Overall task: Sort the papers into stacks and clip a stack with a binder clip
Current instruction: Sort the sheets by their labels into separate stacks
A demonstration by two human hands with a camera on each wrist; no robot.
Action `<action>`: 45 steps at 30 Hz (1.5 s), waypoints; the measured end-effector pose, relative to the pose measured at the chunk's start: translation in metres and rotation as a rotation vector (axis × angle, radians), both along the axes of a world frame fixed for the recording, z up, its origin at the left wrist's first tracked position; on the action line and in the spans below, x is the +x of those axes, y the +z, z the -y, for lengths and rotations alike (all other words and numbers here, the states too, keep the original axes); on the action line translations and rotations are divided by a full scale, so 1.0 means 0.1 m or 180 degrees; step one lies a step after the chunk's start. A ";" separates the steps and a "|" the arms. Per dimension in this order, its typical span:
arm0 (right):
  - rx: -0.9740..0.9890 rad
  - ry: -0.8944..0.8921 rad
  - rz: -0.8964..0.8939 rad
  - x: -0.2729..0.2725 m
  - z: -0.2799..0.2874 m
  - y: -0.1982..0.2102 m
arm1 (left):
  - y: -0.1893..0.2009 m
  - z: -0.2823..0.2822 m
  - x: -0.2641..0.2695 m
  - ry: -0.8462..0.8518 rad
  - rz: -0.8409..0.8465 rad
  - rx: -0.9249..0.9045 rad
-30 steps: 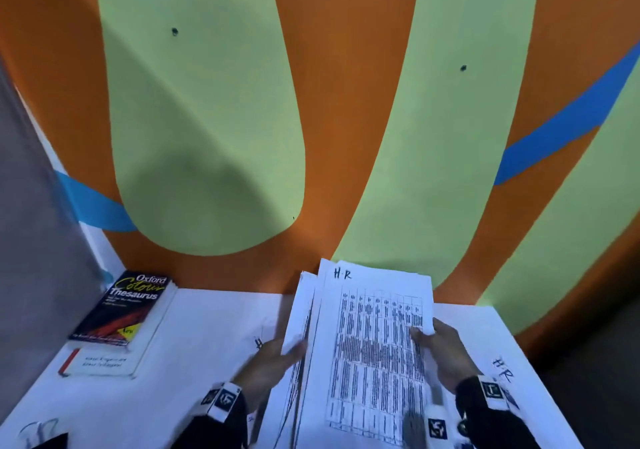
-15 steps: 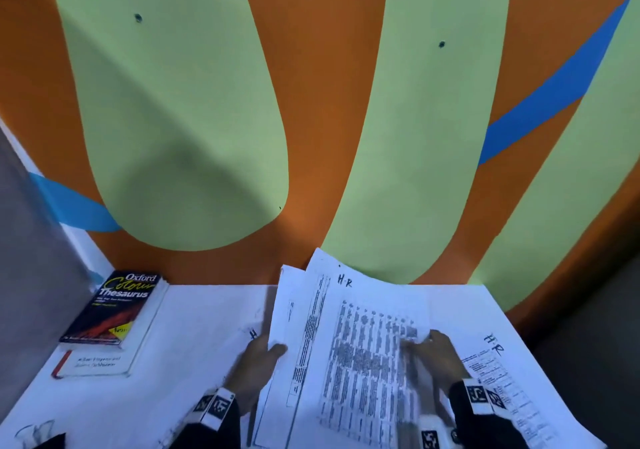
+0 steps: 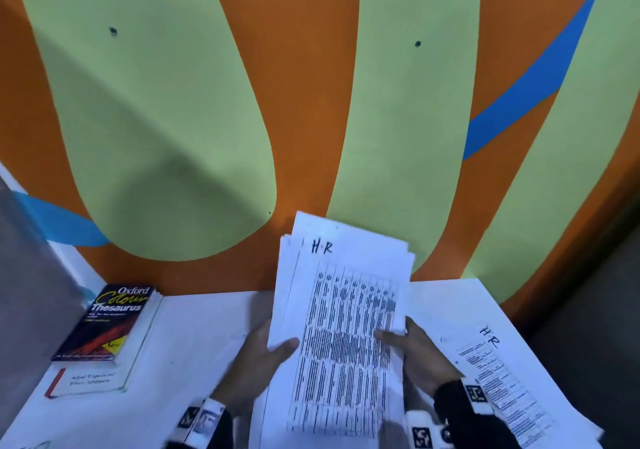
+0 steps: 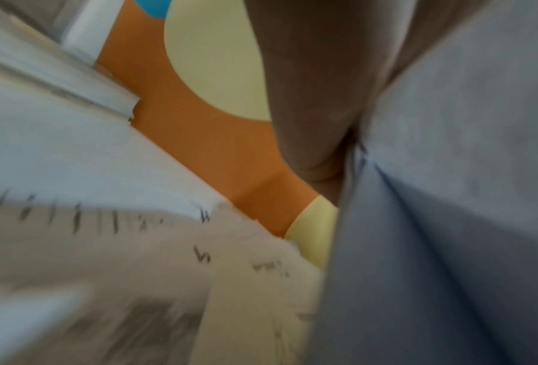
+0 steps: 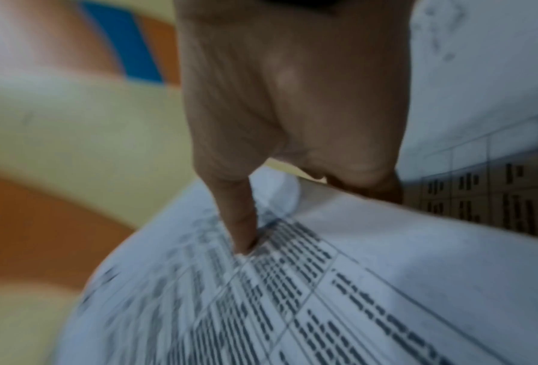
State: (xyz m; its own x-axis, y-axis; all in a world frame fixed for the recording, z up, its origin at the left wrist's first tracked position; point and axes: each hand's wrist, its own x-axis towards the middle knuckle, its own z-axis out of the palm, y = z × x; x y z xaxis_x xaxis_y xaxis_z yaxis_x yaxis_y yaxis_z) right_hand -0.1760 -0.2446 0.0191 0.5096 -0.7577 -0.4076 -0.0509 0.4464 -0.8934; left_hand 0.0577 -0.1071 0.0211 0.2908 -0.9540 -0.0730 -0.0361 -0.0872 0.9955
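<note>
I hold a sheaf of printed papers (image 3: 343,327) upright above the white table (image 3: 194,331); its top sheet carries a table of figures and the handwritten letters "H.R". My left hand (image 3: 263,355) grips the sheaf's left edge, thumb on the front. My right hand (image 3: 412,348) pinches the right edge, thumb (image 5: 242,222) pressed on the printed sheet (image 5: 292,284). A second printed sheet marked "H.R" (image 3: 498,376) lies flat on the table to the right. The left wrist view is blurred and shows the papers' back (image 4: 449,197). No binder clip is in view.
Two stacked books, the top one an Oxford Colour Thesaurus (image 3: 107,324), lie at the table's far left. An orange, green and blue painted wall (image 3: 311,102) rises directly behind the table. The table's right edge (image 3: 519,331) drops off beside the flat sheet.
The fanned, tilted sheets have been squared together into one upright sheaf. Both hands shifted a little along its side edges and still hold it.
</note>
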 end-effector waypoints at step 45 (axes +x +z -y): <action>-0.2842 -0.0832 -0.0092 0.43 0.17 0.83 | 0.55 0.32 -0.06 0.1306 0.0837 -0.0832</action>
State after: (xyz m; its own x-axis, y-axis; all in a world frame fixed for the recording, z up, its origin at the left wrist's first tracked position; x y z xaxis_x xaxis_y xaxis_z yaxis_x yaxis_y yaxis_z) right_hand -0.1330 -0.2611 0.1021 0.2773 -0.8859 0.3718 -0.0734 -0.4054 -0.9112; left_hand 0.0521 -0.1391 0.0758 0.6191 -0.7351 0.2762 -0.3016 0.1022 0.9479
